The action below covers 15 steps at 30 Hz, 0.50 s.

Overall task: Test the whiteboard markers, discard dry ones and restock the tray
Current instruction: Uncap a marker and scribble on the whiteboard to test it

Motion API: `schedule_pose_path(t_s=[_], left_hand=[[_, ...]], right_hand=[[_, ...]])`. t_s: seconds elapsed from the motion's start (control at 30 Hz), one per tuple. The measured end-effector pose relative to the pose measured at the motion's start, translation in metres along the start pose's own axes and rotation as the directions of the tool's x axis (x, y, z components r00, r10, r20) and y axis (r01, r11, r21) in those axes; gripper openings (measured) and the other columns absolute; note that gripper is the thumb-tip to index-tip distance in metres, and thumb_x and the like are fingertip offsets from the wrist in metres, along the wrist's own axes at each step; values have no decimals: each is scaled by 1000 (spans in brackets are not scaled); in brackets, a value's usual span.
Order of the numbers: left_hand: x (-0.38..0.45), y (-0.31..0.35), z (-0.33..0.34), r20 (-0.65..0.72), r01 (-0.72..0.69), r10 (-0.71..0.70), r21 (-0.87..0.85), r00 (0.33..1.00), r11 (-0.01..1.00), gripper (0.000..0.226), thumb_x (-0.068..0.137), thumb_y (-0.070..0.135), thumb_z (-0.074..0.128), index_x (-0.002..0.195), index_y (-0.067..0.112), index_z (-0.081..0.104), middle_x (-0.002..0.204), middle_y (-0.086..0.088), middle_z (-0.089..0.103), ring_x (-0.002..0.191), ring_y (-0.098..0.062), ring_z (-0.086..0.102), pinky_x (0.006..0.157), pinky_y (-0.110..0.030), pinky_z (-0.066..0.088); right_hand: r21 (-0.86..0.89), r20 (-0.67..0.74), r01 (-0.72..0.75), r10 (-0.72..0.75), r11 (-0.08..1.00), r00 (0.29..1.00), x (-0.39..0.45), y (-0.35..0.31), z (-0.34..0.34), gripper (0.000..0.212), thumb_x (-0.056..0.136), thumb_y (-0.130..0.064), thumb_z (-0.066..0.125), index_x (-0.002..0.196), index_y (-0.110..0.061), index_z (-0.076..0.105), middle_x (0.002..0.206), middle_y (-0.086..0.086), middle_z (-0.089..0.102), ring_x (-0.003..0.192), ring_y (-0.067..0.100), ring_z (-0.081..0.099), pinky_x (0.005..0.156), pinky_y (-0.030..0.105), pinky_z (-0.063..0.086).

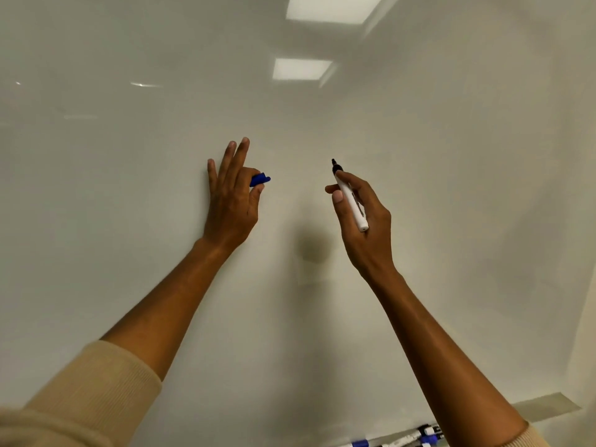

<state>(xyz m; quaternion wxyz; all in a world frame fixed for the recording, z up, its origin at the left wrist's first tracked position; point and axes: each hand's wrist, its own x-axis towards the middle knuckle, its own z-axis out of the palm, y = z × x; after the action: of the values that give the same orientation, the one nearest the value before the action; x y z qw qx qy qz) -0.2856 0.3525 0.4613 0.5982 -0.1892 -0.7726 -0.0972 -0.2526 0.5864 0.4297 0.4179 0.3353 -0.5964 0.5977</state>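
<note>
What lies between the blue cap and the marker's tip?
Head view: only bare whiteboard lies between the blue cap and the marker tip; no ink marks.

Two bright rectangular ceiling-light reflections [332, 8] show on the glossy surface, the larger at the top edge and the smaller [301, 69] just below it and slightly to the left. A soft dark shadow blotch [314, 250] lies well below the smaller reflection. Thin glare streaks [145, 85] sit far left of it. Beige ribbed sleeves [93, 391] fill the lower left corner.
</note>
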Motion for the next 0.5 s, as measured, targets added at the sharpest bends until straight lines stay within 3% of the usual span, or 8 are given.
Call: schedule_pose_path(t_s=[0.27,0.4,0.5], left_hand=[[26,-27,10,-24,-29,33,175,999,984,26,101,20,48,121,5,52,158,-8,29,149,-29,18,119,-58,8],[23,-28,18,-62,-36,56,283,997,959,24,101,22,46,121,7,49,158,-7,29,148,-29,19,119,-58,13],[22,-29,19,-78,-42,67,285,995,958,20,102,22,44,116,9,49,158,-8,29,148,-30,19,119,-59,14]], right_hand=[[20,-52,68,-67,997,996,25,9,23,40,100,-37,53,132,-14,64,129,-1,68,116,18,66,100,44,52],[61,-55,95,-92,994,994,32,20,38,42,101,-29,53,138,-10,57,129,1,67,109,12,69,93,30,55],[51,-58,112,-109,992,992,42,26,51,42,101,-26,54,140,-11,56,123,-6,69,101,13,71,84,22,55]])
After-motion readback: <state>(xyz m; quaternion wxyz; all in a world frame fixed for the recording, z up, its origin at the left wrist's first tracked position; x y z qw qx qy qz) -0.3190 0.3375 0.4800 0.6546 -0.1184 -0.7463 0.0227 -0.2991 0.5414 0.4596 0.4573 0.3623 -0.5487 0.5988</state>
